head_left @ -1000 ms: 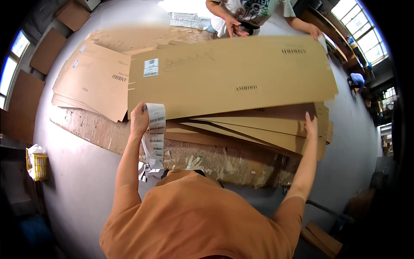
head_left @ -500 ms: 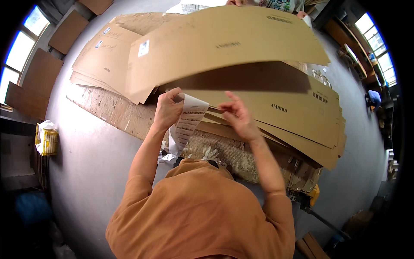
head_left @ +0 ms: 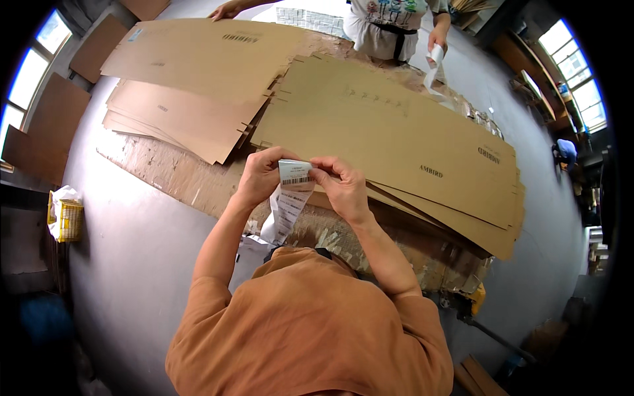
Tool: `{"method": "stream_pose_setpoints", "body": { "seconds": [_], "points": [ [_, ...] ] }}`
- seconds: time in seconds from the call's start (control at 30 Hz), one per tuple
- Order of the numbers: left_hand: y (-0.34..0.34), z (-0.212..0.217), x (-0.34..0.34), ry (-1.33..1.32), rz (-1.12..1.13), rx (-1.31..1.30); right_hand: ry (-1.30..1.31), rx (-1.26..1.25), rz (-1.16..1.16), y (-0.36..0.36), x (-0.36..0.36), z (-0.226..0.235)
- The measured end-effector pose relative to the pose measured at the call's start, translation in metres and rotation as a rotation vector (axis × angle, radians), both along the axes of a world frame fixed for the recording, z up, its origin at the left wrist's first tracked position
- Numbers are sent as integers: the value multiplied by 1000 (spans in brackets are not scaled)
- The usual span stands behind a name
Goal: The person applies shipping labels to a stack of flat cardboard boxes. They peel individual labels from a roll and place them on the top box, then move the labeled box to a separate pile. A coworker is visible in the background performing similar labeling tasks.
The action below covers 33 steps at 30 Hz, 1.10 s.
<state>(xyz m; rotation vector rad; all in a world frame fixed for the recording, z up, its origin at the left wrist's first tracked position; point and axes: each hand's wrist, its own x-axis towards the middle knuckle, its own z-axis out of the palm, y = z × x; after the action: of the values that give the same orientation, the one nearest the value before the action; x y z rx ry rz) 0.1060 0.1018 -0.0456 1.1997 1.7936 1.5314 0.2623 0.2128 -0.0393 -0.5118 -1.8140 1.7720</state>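
Note:
A strip of white barcode labels (head_left: 289, 198) hangs in front of my chest. My left hand (head_left: 263, 175) pinches its top left corner and my right hand (head_left: 342, 187) pinches the top right edge, both at the uppermost label. Just beyond my hands lies a stack of flattened brown cardboard boxes (head_left: 403, 148). A second stack of flat cardboard (head_left: 191, 72) lies further left, where a large sheet now rests.
Across the stacks stands another person (head_left: 389, 26), one hand on the far sheet and the other holding a white label strip (head_left: 432, 66). A yellow basket (head_left: 65, 218) sits on the grey floor at left. Brown boards (head_left: 46, 125) lean near the windows.
The large cardboard sheet that was raised over the stack has gone over to the left pile. My right hand came off the cardboard and joined my left hand on the label strip.

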Motion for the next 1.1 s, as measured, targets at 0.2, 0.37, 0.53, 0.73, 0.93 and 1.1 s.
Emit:
{"method": "stream_pose_setpoints", "body": {
  "seconds": [0.2,0.37,0.53,0.73,0.93,1.1],
  "points": [
    [23,-20,-10,91,108,-219,-130,532,-157,38,-19,11],
    [40,-57,-38,52,213,-177,-301,124,-181,121,-52,9],
    [53,-51,-43,41,224,-247,-334,271,147,119,-91,-3],
    [53,-57,-51,-13,231,-254,-618,310,373,109,-100,3],
    [54,-66,-51,-70,247,-254,-539,298,426,108,-100,8],
    [56,-69,-52,-88,253,-250,-523,424,412,114,-106,2]
  ]
}}
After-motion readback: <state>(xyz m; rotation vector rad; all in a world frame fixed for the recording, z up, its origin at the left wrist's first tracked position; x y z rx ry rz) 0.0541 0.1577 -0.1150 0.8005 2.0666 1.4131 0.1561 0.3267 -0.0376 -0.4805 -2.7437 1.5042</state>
